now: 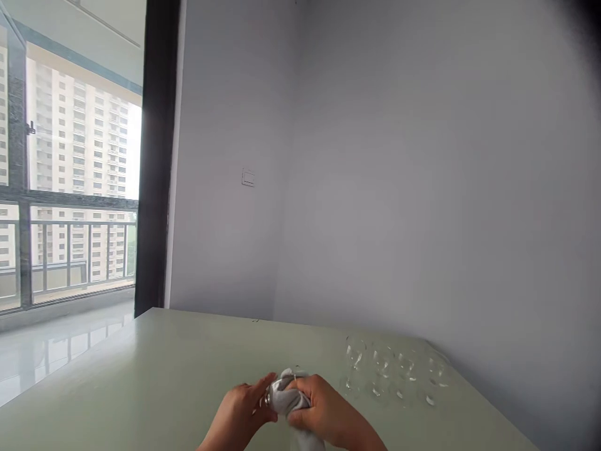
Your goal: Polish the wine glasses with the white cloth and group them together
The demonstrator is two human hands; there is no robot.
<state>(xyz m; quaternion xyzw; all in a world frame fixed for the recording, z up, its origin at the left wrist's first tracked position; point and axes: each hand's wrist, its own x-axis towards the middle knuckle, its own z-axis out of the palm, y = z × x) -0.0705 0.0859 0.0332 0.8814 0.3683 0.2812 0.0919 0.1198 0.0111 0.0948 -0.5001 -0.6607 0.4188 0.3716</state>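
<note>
Your left hand (237,410) and right hand (323,404) clamp together on a crumpled grey cloth (286,394), held over the pale green surface (141,357); a row of clear drinking glasses (394,369) stands to the right.

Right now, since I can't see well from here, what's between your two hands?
The head view shows a bunched grey cloth between your left hand and right hand, with what looks like glass glinting at its edge.

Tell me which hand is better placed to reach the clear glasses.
Right, probably: the right hand sits nearer the clear glasses, while the left hand is beyond the grey cloth from them.
</note>
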